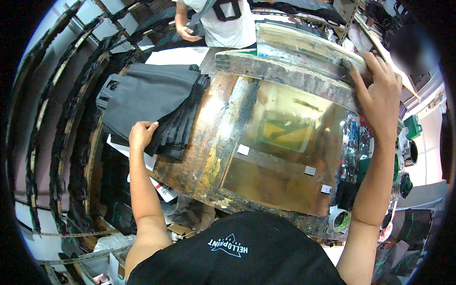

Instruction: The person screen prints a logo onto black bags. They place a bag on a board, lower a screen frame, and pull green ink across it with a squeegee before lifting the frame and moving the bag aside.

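A stack of dark grey fabric bags (pixel 149 92), with handle loops at its left end, lies on the left of the worktable. My left hand (pixel 141 136) is closed at the near edge of the stack, thumb and fingers pinching the top bag. On the right, my right hand (pixel 382 92) grips the right end of a tilted screen-printing frame (pixel 304 50), thumb on the near side and fingers over the top. Below the frame is a glossy, brownish board (pixel 280 175) bearing small white square tabs (pixel 243 150).
Another person (pixel 228 23) in a white shirt stands across the table. A roll of tape (pixel 339 220) sits at the table's near right corner. Dark racks (pixel 85 95) line the left side. Cans and a green container (pixel 413 126) stand at the right.
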Available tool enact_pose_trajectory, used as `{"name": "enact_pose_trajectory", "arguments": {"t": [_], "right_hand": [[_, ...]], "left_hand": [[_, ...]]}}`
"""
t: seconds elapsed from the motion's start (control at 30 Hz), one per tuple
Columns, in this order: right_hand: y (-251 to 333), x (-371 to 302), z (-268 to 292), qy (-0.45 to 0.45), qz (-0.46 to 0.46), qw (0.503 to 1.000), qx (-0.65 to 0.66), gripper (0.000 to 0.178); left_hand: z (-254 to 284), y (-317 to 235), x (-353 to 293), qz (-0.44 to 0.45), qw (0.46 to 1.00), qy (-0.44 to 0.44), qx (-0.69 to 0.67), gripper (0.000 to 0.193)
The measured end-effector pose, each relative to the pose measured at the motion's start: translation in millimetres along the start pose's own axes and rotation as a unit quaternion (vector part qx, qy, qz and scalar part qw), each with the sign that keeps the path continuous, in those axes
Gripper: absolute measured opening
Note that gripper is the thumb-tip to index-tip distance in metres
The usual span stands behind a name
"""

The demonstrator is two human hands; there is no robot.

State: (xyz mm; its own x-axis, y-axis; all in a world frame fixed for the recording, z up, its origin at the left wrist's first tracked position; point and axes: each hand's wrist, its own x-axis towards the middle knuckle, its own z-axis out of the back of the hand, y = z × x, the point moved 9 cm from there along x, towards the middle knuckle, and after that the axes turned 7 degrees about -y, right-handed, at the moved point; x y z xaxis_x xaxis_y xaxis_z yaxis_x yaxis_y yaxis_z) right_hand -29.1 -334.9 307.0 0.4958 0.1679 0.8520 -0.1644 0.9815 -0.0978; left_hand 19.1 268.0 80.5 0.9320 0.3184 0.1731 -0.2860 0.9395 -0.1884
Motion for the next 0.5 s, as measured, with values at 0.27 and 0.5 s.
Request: {"name": "enact_pose_trajectory", "arguments": {"t": [0.27,0.5], "right_hand": [[0.8,1.2,2.6,-0.009,-0.006,1.000,0.018,0.046],[0.0,3.5,0.9,0.008,-0.018,1.000,0.011,0.048]], "left_hand": [[71.2,-39.5,6.4,-0.103,0.988,-0.094,-0.059,0.034],[13.3,-212.3,-59.6,-0.320,0.947,-0.008,0.035,0.023]]}}
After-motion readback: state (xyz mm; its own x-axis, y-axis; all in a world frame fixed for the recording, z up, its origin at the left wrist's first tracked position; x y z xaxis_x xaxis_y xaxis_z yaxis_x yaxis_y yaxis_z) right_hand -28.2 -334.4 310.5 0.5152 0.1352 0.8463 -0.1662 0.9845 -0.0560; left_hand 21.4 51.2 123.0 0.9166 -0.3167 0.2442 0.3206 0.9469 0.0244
